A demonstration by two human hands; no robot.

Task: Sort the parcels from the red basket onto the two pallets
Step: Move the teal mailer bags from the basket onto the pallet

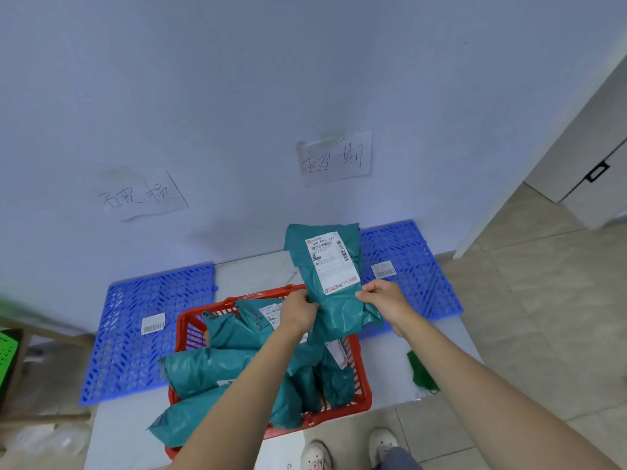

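Note:
A teal parcel (330,266) with a white shipping label is held upright above the red basket (363,378). My left hand (298,310) grips its lower left edge and my right hand (381,298) pinches its lower right edge. The basket on the floor holds several more teal parcels (210,368); some hang over its left rim. A blue pallet (135,334) lies left of the basket with a barcode sticker on it. A second blue pallet (414,266) lies behind and to the right, partly hidden by the held parcel.
Two handwritten paper signs (334,157) are taped to the wall, one above each pallet. A green scrap (420,373) lies on the floor to the right. A white cabinet (590,171) stands at the far right. A green crate (6,354) sits at the left edge.

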